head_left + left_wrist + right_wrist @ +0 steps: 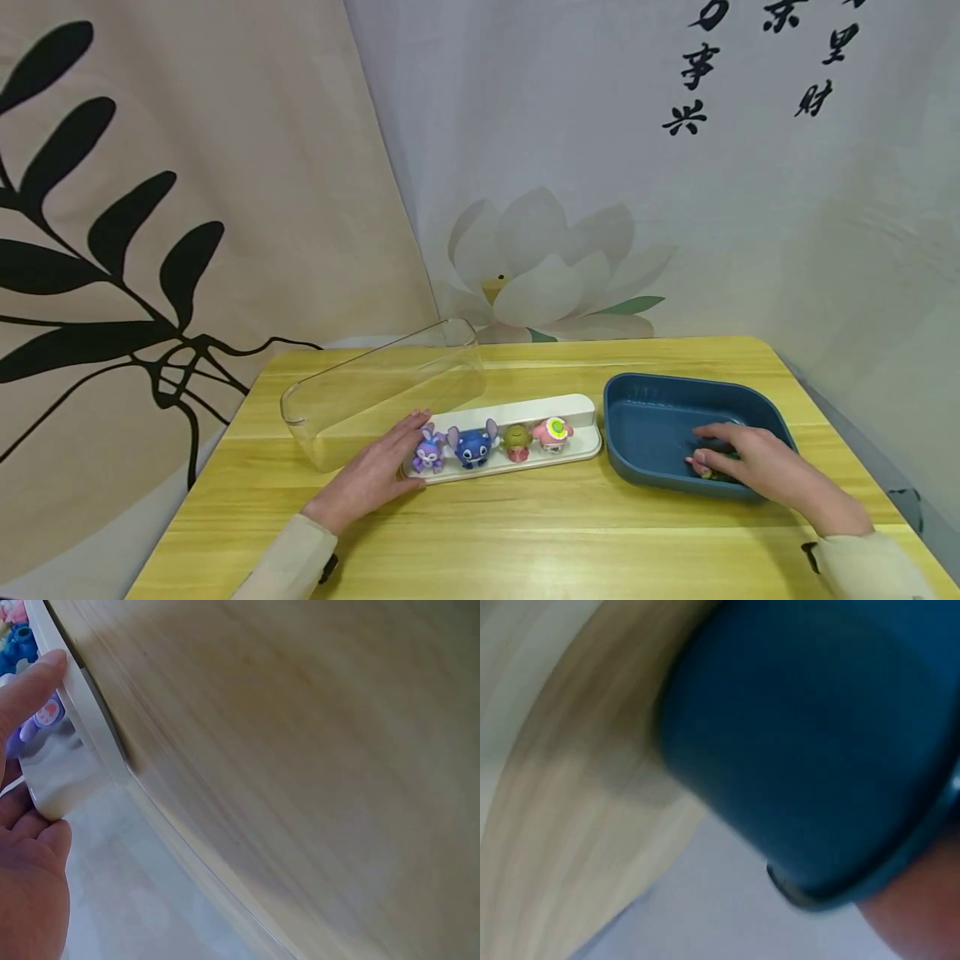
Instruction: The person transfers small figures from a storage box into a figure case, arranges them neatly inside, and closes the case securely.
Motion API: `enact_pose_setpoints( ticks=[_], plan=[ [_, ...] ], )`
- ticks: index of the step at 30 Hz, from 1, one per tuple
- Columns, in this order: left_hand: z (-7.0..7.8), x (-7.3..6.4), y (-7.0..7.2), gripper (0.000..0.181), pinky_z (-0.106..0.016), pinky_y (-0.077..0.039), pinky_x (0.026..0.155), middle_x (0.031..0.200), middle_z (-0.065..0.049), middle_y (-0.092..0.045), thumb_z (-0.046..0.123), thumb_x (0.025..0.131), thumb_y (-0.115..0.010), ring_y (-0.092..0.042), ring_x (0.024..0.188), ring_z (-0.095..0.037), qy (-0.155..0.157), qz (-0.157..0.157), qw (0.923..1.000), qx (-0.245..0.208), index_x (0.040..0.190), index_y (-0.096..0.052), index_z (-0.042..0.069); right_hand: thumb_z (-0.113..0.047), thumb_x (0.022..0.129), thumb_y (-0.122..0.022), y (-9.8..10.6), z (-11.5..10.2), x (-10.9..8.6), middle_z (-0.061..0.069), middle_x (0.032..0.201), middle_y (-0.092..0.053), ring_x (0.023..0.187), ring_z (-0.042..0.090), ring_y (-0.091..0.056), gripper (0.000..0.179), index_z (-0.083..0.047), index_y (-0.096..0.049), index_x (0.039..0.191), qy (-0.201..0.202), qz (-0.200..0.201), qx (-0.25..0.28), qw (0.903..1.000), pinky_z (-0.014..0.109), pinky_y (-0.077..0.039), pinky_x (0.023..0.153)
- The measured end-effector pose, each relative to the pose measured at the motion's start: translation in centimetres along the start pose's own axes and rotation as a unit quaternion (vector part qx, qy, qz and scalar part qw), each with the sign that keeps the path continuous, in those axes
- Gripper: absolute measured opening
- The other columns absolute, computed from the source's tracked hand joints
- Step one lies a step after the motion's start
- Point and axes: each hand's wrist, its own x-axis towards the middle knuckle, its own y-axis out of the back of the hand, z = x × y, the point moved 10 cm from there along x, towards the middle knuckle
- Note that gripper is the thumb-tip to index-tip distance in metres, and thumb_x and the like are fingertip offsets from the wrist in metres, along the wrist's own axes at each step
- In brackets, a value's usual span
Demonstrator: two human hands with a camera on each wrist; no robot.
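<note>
A long white tray (577, 410) carries a row of small cartoon figurines: a purple rabbit-like one (428, 451), a blue one with big ears (473, 447), an olive-green one (517, 442) and a pink one with a yellow-green disc (553, 432). My left hand (378, 467) grips the tray's left end; the left wrist view has the thumb (37, 682) on the long edge and the other fingers at the end. Inside a blue basin (637, 477), my right hand (757, 462) holds a small pink and green figurine (705, 469), mostly hidden by the fingers.
A clear transparent cover (382, 375) stands behind the tray on the left, close to my left hand. Everything stands on a wooden table (525, 542). A printed cloth (562, 167) hangs behind the table's back edge.
</note>
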Motion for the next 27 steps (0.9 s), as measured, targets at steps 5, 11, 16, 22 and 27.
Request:
enact_pose_setpoints(
  ticks=[5,11,16,22,27],
  plan=[
    [0.0,0.0,0.0,0.080,-0.048,-0.040,0.117,0.166,-0.014,-0.035,0.030,0.086,-0.086,-0.034,0.151,-0.033,-0.001,0.001,1.0000,-0.003,0.151,-0.049,-0.001,-0.034,0.101,-0.069,-0.1,-0.6,1.2,0.020,0.124,-0.070,0.107,0.037,-0.068,0.048,0.003,-0.067,0.130,-0.016,0.025,-0.007,0.9995,0.054,-0.061,0.085],
    [0.0,0.1,-0.1,0.077,-0.048,-0.040,0.117,0.165,-0.014,-0.035,0.030,0.085,-0.087,-0.034,0.152,-0.033,-0.001,0.001,1.0000,-0.005,0.148,-0.052,0.000,-0.033,0.101,-0.068,-0.4,-1.2,2.6,0.022,0.119,-0.071,0.098,0.032,-0.070,0.048,0.007,-0.067,0.128,-0.027,0.046,-0.012,0.9985,0.054,-0.061,0.081],
    [0.0,0.0,-0.1,0.077,-0.048,-0.041,0.116,0.165,-0.015,-0.035,0.030,0.085,-0.087,-0.034,0.151,-0.033,-0.002,0.002,1.0000,-0.008,0.147,-0.052,0.000,-0.036,0.102,-0.067,-0.8,-1.6,3.2,0.017,0.113,-0.073,0.093,0.027,-0.070,0.050,0.006,-0.067,0.128,-0.029,0.043,-0.010,0.9986,0.051,-0.061,0.078],
    [0.0,0.0,-0.1,0.080,-0.049,-0.042,0.115,0.166,-0.014,-0.034,0.030,0.085,-0.086,-0.034,0.151,-0.033,0.001,0.003,0.9999,-0.010,0.150,-0.050,0.000,-0.046,0.101,-0.065,-0.8,-1.6,2.8,0.019,0.123,-0.071,0.108,0.037,-0.068,0.057,0.002,-0.067,0.132,-0.037,0.039,-0.015,0.9984,0.059,-0.059,0.087],
    [-0.1,0.0,0.0,0.082,-0.048,-0.043,0.114,0.166,-0.013,-0.034,0.031,0.086,-0.086,-0.035,0.151,-0.032,0.001,0.006,0.9999,-0.009,0.151,-0.049,0.000,-0.051,0.100,-0.065,-0.2,-2.0,2.3,0.024,0.135,-0.064,0.123,0.047,-0.060,0.065,0.002,-0.063,0.137,-0.016,0.050,-0.010,0.9986,0.065,-0.053,0.097]
  ],
)
